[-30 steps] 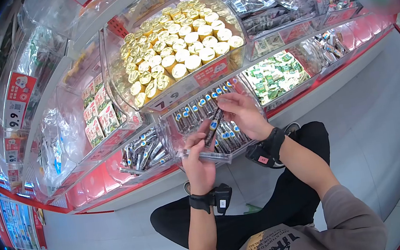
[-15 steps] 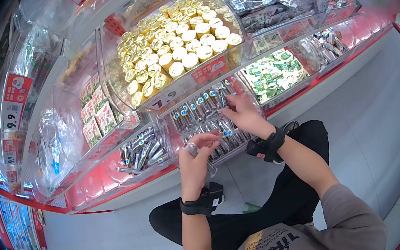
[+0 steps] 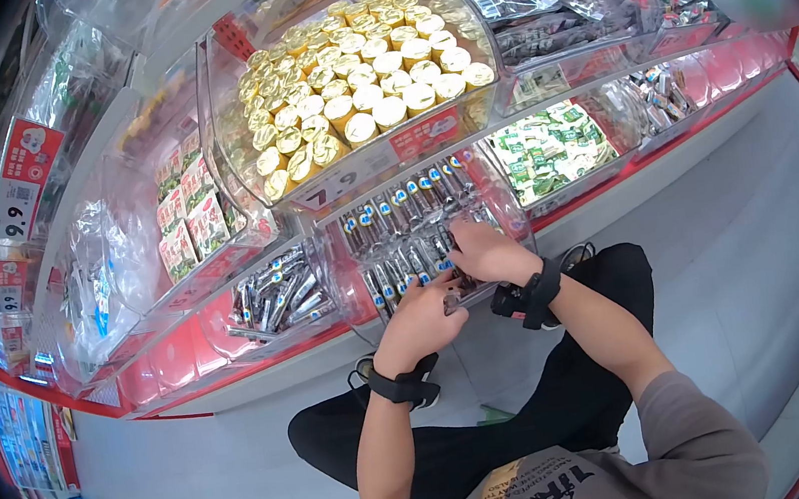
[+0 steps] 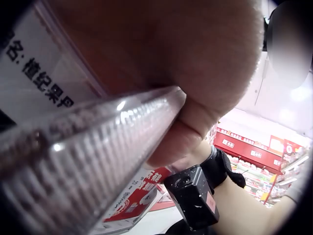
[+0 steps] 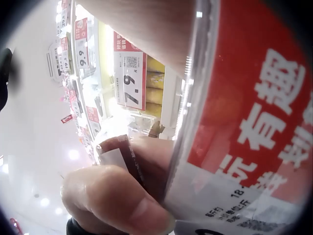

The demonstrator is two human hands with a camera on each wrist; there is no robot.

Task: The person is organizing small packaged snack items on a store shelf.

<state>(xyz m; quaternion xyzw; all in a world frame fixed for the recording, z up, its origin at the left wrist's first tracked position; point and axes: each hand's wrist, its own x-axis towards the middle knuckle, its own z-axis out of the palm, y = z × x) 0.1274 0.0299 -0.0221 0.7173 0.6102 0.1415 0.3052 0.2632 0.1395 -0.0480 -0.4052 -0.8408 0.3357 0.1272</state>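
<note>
At the lower clear bin (image 3: pixel 353 314), both hands are over rows of dark, clear-wrapped snack sticks (image 3: pixel 402 211) with blue and yellow labels. My left hand (image 3: pixel 421 323) is at the bin's front edge, back upward. Its wrist view shows a ribbed, clear-wrapped stick (image 4: pixel 93 156) running up against the palm and thumb. My right hand (image 3: pixel 498 251) reaches into the front row, fingertips down among the sticks. In the right wrist view its thumb and finger pinch a brown and white wrapped piece (image 5: pixel 128 154), partly hidden by the hand.
A bin of gold-capped rolls (image 3: pixel 364 98) overhangs the rows, with a 7.9 price tag (image 3: pixel 336 186) on its front. Beside the lower bin are loose wrapped sticks (image 3: pixel 279 296) on the left and green-white packets (image 3: pixel 553 148) on the right. Black-clad legs (image 3: pixel 363 431) are below.
Earlier, both hands held a dark stick raised above the bin. They then parted, and now both are lower, at the front row. My left hand has turned back upward and moved right.
</note>
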